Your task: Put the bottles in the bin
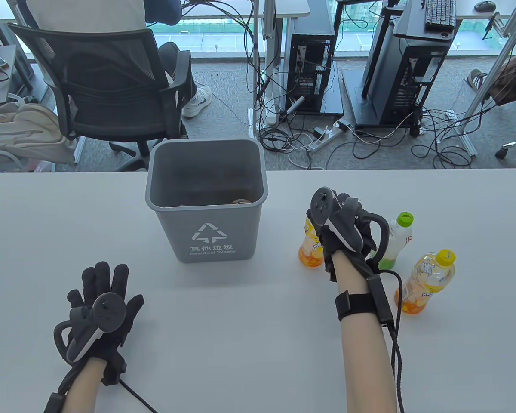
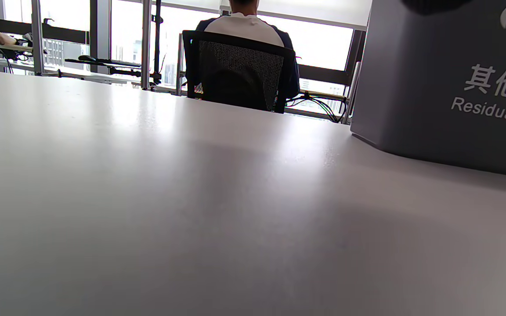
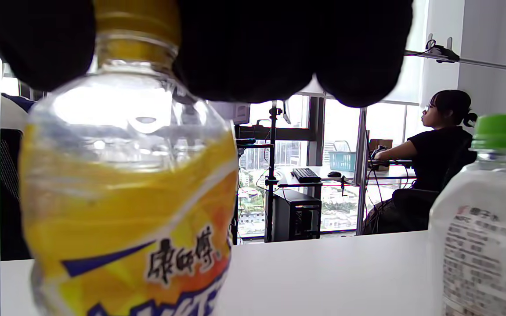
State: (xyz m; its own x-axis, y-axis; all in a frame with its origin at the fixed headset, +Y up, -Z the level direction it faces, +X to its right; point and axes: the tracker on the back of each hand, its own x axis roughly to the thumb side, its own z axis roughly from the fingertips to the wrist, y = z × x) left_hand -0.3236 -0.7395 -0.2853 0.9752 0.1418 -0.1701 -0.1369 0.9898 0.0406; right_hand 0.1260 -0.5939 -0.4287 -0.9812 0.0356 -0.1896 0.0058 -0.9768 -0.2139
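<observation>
A grey bin (image 1: 206, 232) marked "Residual Waste" stands at the table's middle; its wall fills the right of the left wrist view (image 2: 433, 79). Three bottles stand to its right: an orange juice bottle (image 1: 308, 251), a white bottle with a green cap (image 1: 399, 236) and a second orange bottle with a yellow cap (image 1: 428, 279). My right hand (image 1: 342, 234) is over the first orange bottle (image 3: 130, 188), and its fingers (image 3: 279, 48) close around the cap from above. My left hand (image 1: 105, 288) lies flat on the table, fingers spread, holding nothing.
Something brownish lies at the bottom of the bin (image 1: 241, 201). The white bottle (image 3: 486, 228) stands close to the right of the gripped one. An office chair (image 1: 112, 94) with a seated person is behind the table's far edge.
</observation>
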